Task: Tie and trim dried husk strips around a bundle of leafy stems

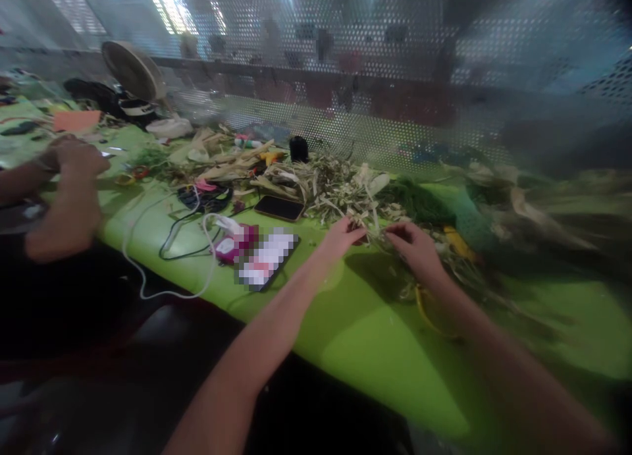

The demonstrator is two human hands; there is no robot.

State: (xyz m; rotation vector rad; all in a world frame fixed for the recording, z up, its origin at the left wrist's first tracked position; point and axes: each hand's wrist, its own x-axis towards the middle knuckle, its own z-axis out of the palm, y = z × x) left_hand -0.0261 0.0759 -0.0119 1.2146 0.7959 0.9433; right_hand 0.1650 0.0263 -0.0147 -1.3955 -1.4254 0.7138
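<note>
My left hand (pixel 343 236) is closed in a pinch on pale dried husk strips (pixel 371 213), at the near edge of a tangled heap of dried plant strips (pixel 338 182). Just to its right, my right hand (pixel 416 245) also pinches at the thin strips between the two hands, its fingertips pressed together. The exact ends in the fingers are small and blurred. Both forearms reach in over the green tabletop (pixel 340 336).
Left of my hands lie a dark phone (pixel 280 207), a blurred-out device (pixel 266 261), a magenta pack (pixel 236 244) and a white cable (pixel 143 287). A black cylinder (pixel 299 149) and green netting (pixel 419 201) stand behind. A co-worker's hands (pixel 79 157) are at far left.
</note>
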